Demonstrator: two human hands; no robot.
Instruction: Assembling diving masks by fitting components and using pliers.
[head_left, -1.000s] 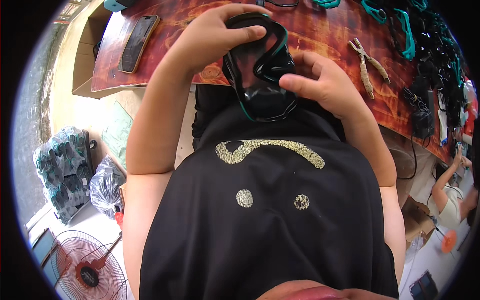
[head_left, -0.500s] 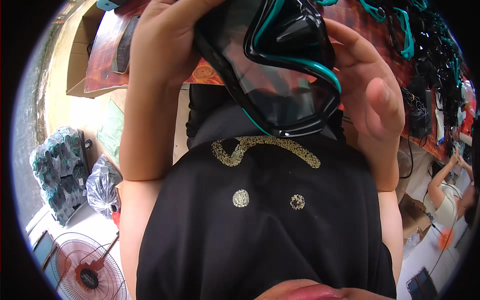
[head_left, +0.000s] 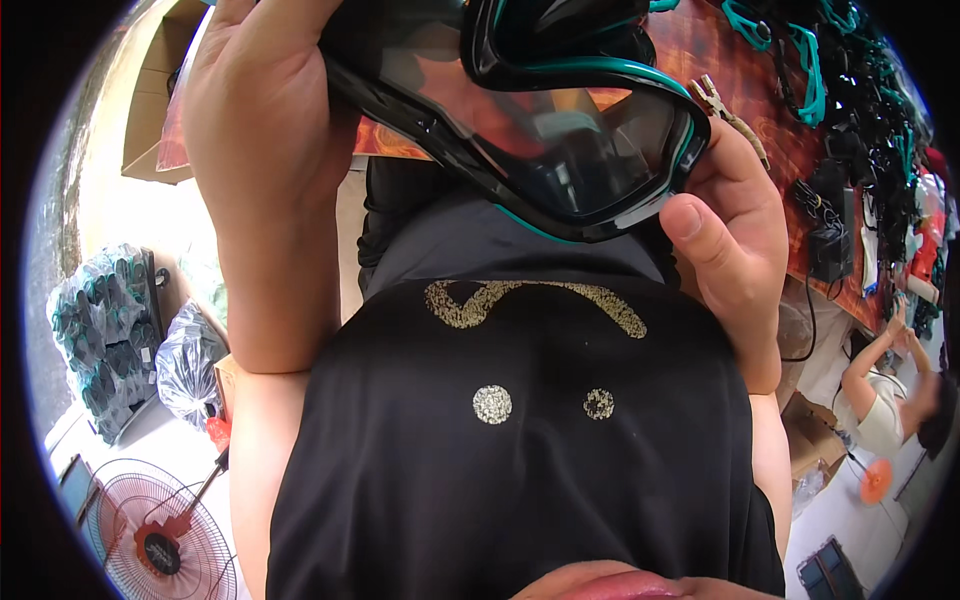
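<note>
A diving mask (head_left: 600, 165) with a black frame, teal trim and clear lenses is held up in front of my body, over the table's near edge. My left hand (head_left: 265, 90) grips its left end; the fingertips are partly cut off by the picture's upper edge. At the opposite end, my right hand (head_left: 740, 225) has its fingers at the mask's lower right rim, the thumb resting near the corner. The mask is tilted, with its nose pocket (head_left: 560, 35) toward the top. The upper part of the mask lies outside the picture.
The reddish wooden table (head_left: 690, 45) carries teal frame parts (head_left: 808, 75) and a heap of black parts (head_left: 875, 130) on the right. A tool with tan handles (head_left: 735, 120) lies beside my right hand. Wrapped masks (head_left: 105, 340), a plastic bag (head_left: 190, 365) and a fan (head_left: 160, 550) stand left; another person (head_left: 880, 400) sits right.
The mask has shifted up and to the left with my left hand. My right hand, earlier with fingers spread, has come in against the mask's rim. The tan-handled tool has come into sight.
</note>
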